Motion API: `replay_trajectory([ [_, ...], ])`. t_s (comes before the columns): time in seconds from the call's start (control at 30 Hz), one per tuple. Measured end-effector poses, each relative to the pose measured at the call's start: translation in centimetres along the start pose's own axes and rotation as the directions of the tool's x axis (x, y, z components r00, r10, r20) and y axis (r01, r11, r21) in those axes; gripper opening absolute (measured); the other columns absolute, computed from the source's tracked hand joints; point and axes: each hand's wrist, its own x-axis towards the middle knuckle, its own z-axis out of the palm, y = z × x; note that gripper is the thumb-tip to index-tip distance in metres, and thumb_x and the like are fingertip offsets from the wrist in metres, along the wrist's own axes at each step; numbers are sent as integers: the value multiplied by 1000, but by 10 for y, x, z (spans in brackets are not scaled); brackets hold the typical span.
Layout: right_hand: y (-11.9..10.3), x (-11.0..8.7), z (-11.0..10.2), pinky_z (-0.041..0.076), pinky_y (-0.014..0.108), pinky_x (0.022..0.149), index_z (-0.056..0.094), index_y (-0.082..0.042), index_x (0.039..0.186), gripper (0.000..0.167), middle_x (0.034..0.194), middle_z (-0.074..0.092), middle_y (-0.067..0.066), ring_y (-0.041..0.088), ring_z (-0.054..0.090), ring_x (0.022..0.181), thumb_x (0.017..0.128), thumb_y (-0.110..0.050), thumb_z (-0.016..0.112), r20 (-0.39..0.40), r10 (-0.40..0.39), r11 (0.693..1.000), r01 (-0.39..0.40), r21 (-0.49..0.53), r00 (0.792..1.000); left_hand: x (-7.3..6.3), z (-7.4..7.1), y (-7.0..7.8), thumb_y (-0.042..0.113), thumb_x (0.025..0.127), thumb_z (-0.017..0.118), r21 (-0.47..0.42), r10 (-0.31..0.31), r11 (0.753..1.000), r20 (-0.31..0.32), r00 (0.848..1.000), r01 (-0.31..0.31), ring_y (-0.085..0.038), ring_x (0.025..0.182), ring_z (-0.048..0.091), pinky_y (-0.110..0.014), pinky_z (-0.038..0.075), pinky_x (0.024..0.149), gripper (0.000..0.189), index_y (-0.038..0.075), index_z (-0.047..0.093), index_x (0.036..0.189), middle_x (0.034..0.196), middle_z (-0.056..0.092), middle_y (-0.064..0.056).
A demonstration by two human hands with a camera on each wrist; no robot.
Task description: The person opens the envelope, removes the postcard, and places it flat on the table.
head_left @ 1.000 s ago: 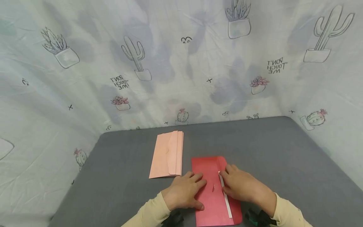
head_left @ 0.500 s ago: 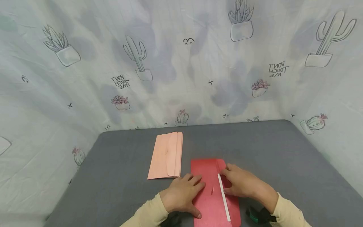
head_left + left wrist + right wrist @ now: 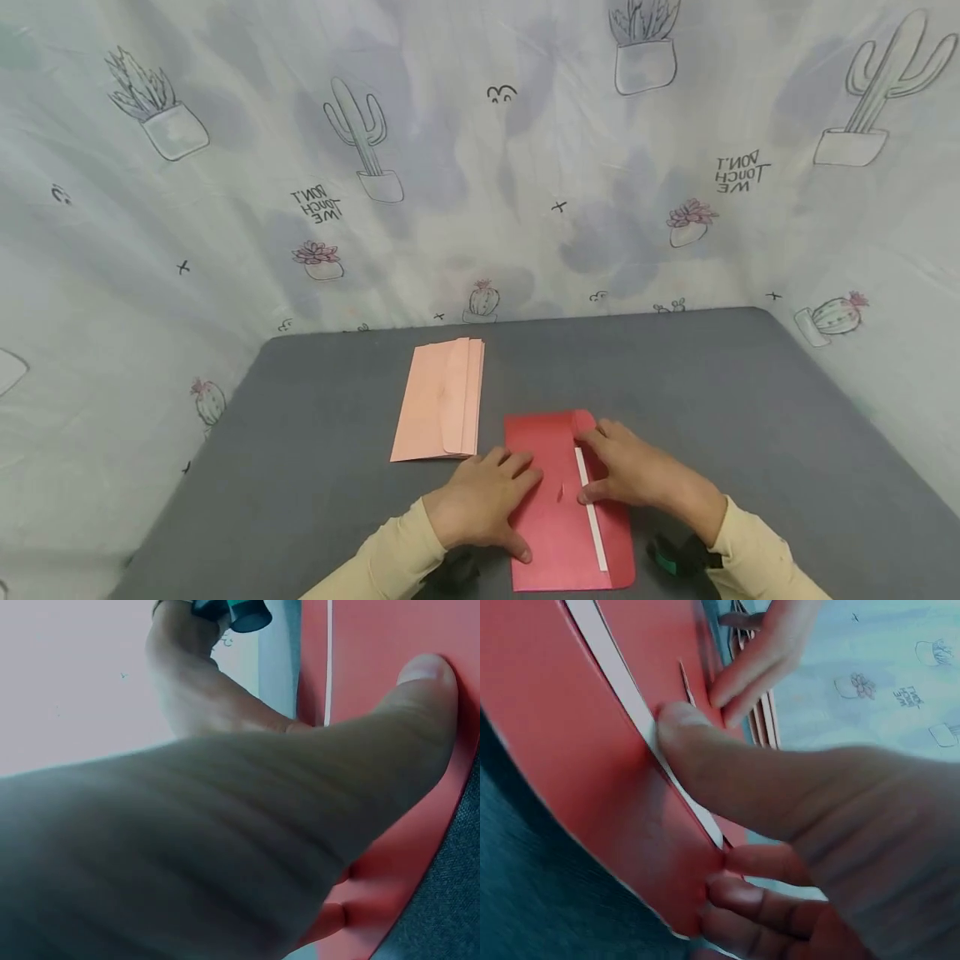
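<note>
Starting at your left, the stack of peach envelopes (image 3: pixel 431 404) lies on the grey surface (image 3: pixel 300 433), just beyond your left hand (image 3: pixel 483 504). That hand is spread and grasps nothing, its fingers and thumb resting on the left part of the red envelope (image 3: pixel 551 533). The red envelope lies flat in front of you, its long side running away from you, with a faint sheen and a small slit (image 3: pixel 560 493) near its middle. Further right, a narrow white strip (image 3: pixel 596 533) runs beside the opened flap (image 3: pixel 618 542), whose corners are rounded. Your right hand (image 3: pixel 630 467) has its thumb on the strip and its bent fingers at the flap's far end; you cannot tell whether they pinch anything.

Against half a second ago, your left hand keeps its place, while your right thumb has moved left onto the strip and those fingertips have slid past its far end.

Count one red envelope, one slit, one strip, one flap, two hands and several peach envelopes, their exact number unclear.
</note>
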Motion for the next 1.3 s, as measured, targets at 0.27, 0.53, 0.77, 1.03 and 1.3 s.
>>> replay_trajectory([
  [0.27, 3, -3, -9, 48, 46, 95, 46, 1, 146, 90, 126, 50, 9, 28, 45, 121, 73, -30, 90, 99, 3, 998, -9, 61, 995, -3, -6, -8, 73, 63, 83, -51, -21, 998, 117, 993, 27, -21, 148, 36, -46, 43, 110, 109, 29, 41, 154, 163, 36, -1],
  [0.53, 4, -3, -9, 48, 42, 91, 43, 0, 148, 103, 120, 48, 5, 25, 44, 116, 67, -40, 93, 96, -13, 1000, 11, 22, 995, -2, -4, -7, 77, 60, 82, -10, -43, 999, 105, 994, 44, -25, 148, 37, -44, 43, 109, 113, 26, 41, 152, 162, 38, -9],
  [0.77, 5, 0, -5, 49, 41, 89, 45, 0, 147, 106, 119, 50, 6, 23, 46, 112, 65, -48, 93, 77, -17, 1000, 18, -6, 997, -2, -5, -6, 77, 59, 82, 1, -45, 999, 109, 993, 45, -25, 147, 38, -44, 45, 108, 113, 26, 42, 152, 162, 39, -9],
  [1.03, 10, 1, -10, 50, 42, 88, 49, -6, 147, 96, 128, 53, 5, 21, 47, 116, 72, -50, 89, 122, 2, 999, -6, 32, 993, -3, -5, -5, 75, 58, 84, -16, -49, 999, 104, 993, 51, -26, 146, 38, -44, 46, 105, 113, 26, 41, 151, 161, 39, -8],
  [1.3, 8, -2, -11, 51, 40, 87, 58, -8, 134, 80, 122, 56, 1, 18, 49, 111, 72, -48, 89, 96, -49, 999, 47, 27, 994, -2, -3, -5, 76, 58, 83, 4, -50, 999, 101, 994, 49, -25, 146, 39, -42, 47, 104, 112, 27, 41, 150, 161, 40, -7],
])
